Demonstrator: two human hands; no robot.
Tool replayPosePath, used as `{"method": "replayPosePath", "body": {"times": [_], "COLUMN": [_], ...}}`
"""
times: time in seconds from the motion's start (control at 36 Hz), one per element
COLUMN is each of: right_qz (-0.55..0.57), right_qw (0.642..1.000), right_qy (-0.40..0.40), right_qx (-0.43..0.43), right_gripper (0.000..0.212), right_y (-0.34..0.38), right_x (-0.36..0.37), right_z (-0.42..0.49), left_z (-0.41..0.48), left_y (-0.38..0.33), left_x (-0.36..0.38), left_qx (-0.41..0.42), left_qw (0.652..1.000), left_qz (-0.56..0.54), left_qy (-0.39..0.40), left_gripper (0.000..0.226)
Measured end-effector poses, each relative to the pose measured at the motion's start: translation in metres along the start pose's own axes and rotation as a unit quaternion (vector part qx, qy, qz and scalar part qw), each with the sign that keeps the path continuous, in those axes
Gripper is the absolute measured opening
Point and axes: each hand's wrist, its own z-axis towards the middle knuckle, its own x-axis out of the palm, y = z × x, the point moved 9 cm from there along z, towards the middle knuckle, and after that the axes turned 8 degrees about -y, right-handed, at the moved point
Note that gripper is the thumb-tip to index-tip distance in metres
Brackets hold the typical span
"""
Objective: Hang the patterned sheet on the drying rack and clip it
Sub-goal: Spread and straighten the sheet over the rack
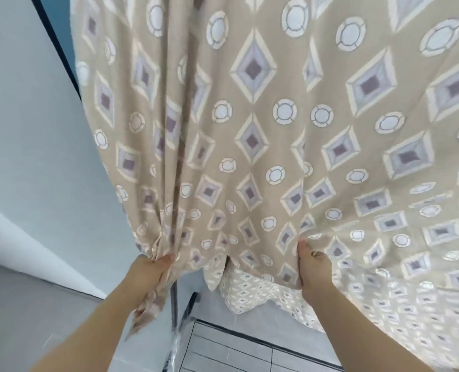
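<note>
Bright, even, soft daylight with faint shadows in the folds of the patterned sheet (252, 124). Wide-angle bending curves its left edge and the wall (21, 116). Motion blur smears the lower frame and right edge.

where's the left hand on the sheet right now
In the head view the left hand is low and left of centre, clutching the patterned sheet at its bunched left edge, across from the right hand.

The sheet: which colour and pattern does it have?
Beige sheet with grey-purple diamonds and white circles, seen in the head view.
</note>
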Motion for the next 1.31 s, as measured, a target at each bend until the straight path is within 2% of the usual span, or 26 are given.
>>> {"method": "replayPosePath", "body": {"times": [0.06,0.17,0.36,0.44,0.56,0.64,0.72,0.78,0.83,0.86,0.89,0.97,1.0,1.08,1.11,1.19,1.25,1.31], "right_qz": [-0.024,-0.069,-0.118,-0.140,-0.161,-0.153,-0.150,-0.146,-0.140,-0.132,-0.124,-0.120,-0.123,-0.134,-0.130,-0.090,-0.084,-0.079], "right_qw": [1.000,0.997,0.991,0.987,0.983,0.983,0.984,0.984,0.985,0.985,0.986,0.985,0.984,0.983,0.983,0.985,0.984,0.984], "right_qy": [-0.004,-0.015,-0.021,-0.013,-0.010,-0.013,-0.021,-0.028,-0.029,-0.027,-0.029,-0.026,-0.025,-0.013,-0.004,0.034,0.064,0.088], "right_qx": [0.008,0.025,0.062,0.073,0.089,0.102,0.093,0.094,0.101,0.108,0.112,0.123,0.126,0.127,0.129,0.146,0.142,0.132], "right_gripper": [0.041,0.040,0.044,0.046,0.045,0.045,0.046,0.046,0.045,0.044,0.043,0.045,0.046,0.048,0.048,0.043,0.039,0.032], "right_y": [-0.013,-0.044,-0.096,-0.114,-0.139,-0.149,-0.147,-0.152,-0.158,-0.161,-0.164,-0.168,-0.170,-0.176,-0.179,-0.188,-0.188,-0.190], "right_x": [0.000,-0.005,-0.002,0.007,0.016,0.022,0.022,0.019,0.019,0.021,0.022,0.024,0.023,0.017,0.016,0.017,0.019,0.018], "right_z": [0.003,0.012,0.025,0.027,0.027,0.029,0.031,0.034,0.034,0.034,0.033,0.031,0.031,0.034,0.034,0.036,0.041,0.047], "left_z": [0.008,0.019,0.035,0.043,0.050,0.057,0.052,0.040,0.032,0.026,0.022,0.000,-0.011,-0.036,-0.036,-0.034,-0.031,-0.028], "left_y": [0.013,0.041,0.096,0.109,0.119,0.134,0.137,0.144,0.165,0.172,0.178,0.170,0.165,0.159,0.155,0.141,0.129,0.123], "left_x": [0.003,0.008,0.015,0.015,0.016,0.017,0.021,0.026,0.030,0.036,0.045,0.086,0.104,0.154,0.166,0.197,0.213,0.222], "left_qx": [-0.003,0.001,-0.082,-0.094,-0.104,-0.143,-0.163,-0.189,-0.230,-0.256,-0.277,-0.312,-0.334,-0.408,-0.405,-0.362,-0.319,-0.279], "left_qw": [0.999,0.997,0.988,0.986,0.988,0.984,0.975,0.959,0.945,0.942,0.939,0.933,0.922,0.858,0.847,0.844,0.845,0.858], "left_qz": [0.031,0.081,0.127,0.130,0.076,0.001,-0.082,-0.136,-0.134,-0.123,-0.121,-0.167,-0.192,-0.308,-0.338,-0.375,-0.397,-0.401], "left_qy": [-0.007,-0.018,-0.022,-0.049,-0.085,-0.103,-0.130,-0.159,-0.189,-0.181,-0.163,-0.069,-0.039,0.045,0.062,0.130,0.160,0.159], "left_gripper": [0.036,0.018,0.035,0.038,0.028,0.029,0.013,0.029,0.065,0.081,0.086,0.059,0.060,0.082,0.088,0.094,0.075,0.036]}}
